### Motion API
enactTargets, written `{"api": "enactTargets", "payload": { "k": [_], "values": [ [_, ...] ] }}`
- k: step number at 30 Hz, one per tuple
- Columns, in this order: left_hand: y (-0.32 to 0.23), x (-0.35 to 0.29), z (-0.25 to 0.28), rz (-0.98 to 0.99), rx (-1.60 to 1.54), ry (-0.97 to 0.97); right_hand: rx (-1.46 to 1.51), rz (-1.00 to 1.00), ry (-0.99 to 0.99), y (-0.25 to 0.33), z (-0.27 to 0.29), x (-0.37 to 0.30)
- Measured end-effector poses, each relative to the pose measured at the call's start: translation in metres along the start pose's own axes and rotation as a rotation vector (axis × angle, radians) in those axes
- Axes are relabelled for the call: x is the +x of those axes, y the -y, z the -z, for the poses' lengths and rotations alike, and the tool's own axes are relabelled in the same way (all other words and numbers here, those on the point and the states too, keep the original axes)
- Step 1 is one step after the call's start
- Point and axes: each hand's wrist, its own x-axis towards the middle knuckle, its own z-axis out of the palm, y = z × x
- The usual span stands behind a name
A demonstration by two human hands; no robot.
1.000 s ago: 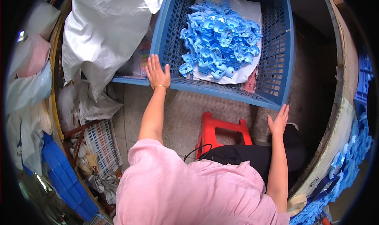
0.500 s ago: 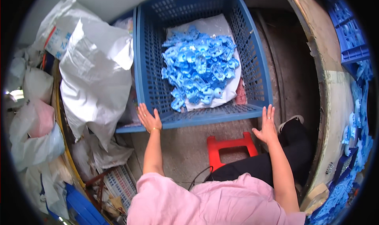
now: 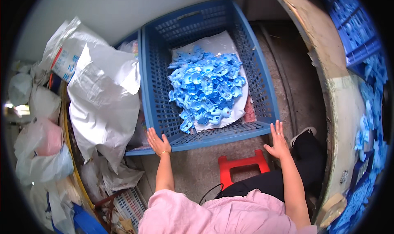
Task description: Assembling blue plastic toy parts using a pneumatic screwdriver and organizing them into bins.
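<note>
A large blue plastic crate (image 3: 221,139) stands in front of me, its wall pierced with slots. Inside lies a heap of light-blue moulded plastic parts (image 3: 207,84) on a white sheet (image 3: 237,111). My left hand (image 3: 159,143), fingers stretched, rests against the near left corner of the crate. At the near right corner is my right hand (image 3: 279,143), flat with its thumb out, at or touching the rim. Neither hand has anything in it.
A red plastic stool (image 3: 242,162) is on the floor before the crate. Silvery-white sacks (image 3: 102,98) and plastic bags (image 3: 41,145) crowd the left. A worn board edge (image 3: 342,111) runs along the right, with more blue parts (image 3: 363,135) beyond.
The crate, stool and both hands appear lower in the picture, as the view has tilted upward. My hands keep their places at the crate's near corners.
</note>
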Motion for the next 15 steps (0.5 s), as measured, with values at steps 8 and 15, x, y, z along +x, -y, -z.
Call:
{"api": "enactTargets", "payload": {
  "k": [8,15],
  "values": [
    [-0.003,-0.009,0.002,0.016,0.014,0.011,0.021,-0.064,0.055,-0.004,0.010,-0.001],
    [-0.004,-0.008,0.003,0.033,0.009,-0.005,-0.006,-0.076,0.052,-0.007,0.006,0.003]
  ]
}}
